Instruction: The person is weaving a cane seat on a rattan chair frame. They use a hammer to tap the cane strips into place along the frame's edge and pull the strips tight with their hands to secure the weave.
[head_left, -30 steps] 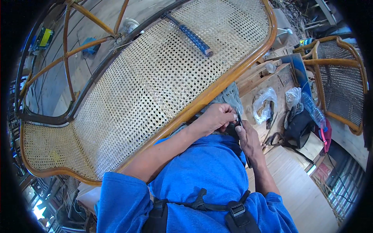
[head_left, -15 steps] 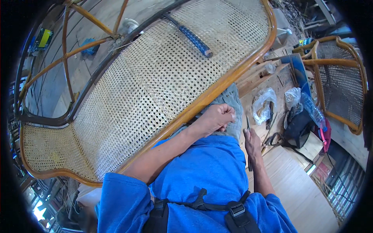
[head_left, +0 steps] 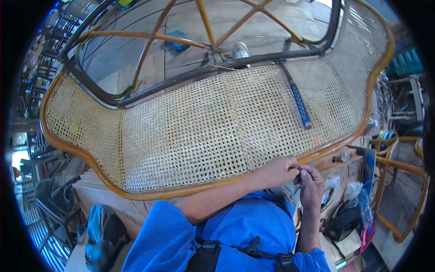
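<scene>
A large woven cane panel [head_left: 195,136] with a curved wooden rim [head_left: 149,196] lies across in front of me. Just over its near rim, toward the right, my two hands meet. My left hand [head_left: 284,168] is closed, thumb and fingers pinched together. Against its fingertips, my right hand [head_left: 312,187] is also closed in a pinch. Whatever sits between the fingers is too small to make out. On the cane rests a tool with a blue-patterned handle [head_left: 299,105] and a thin dark end pointing away from me.
Beyond the panel, a dark curved frame [head_left: 158,92] joins crossed wooden poles [head_left: 181,40]. A smaller caned piece of furniture [head_left: 401,195] stands at the right. Plastic bags [head_left: 352,190] and a dark bag [head_left: 342,226] lie near my right arm. A blue-grey backpack [head_left: 104,238] sits at lower left.
My view has turned, so the panel now spreads widely across it. My hands, apart before, have come together. The thin blade-like tool seen at my right hand no longer shows.
</scene>
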The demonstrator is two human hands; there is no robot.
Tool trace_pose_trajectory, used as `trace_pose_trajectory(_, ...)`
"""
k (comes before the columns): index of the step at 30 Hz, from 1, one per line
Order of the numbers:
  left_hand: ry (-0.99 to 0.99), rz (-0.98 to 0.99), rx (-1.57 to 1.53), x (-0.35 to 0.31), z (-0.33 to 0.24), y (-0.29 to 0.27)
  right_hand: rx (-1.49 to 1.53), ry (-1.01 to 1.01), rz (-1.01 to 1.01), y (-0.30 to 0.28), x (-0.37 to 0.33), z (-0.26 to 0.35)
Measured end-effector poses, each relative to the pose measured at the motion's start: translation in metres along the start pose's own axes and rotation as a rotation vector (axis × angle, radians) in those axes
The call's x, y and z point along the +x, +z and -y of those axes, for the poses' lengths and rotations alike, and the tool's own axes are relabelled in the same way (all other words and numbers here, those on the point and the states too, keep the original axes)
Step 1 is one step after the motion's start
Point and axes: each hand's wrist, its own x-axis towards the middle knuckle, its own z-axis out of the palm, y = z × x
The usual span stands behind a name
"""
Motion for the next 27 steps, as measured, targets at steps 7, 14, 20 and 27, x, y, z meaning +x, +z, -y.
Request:
trace_pose_trajectory(7, 0.024, -0.32, -0.06, 0.004, -0.002, -0.082, -0.127, -0.001, 0.097, 0.074, 0.1, 0.014)
trace_pose_trajectory(14, -0.127, -1.007, -0.051, 0.053, 0.033, -0.218, -0.413, -0.045, 0.153, 0.156, 0.233, 0.007)
trace_pose_trajectory(20, -0.064, -1.264, 0.022, 0.091, 0.052, -0.274, -0.642, -0.39, 0.272, 0.197, 0.318, -0.023)
trace_pose_trajectory(27, -0.025, -1.3, 0.074, 0.113, 0.065, -0.276, -0.783, -0.454, 0.327, 0.216, 0.344, -0.045)
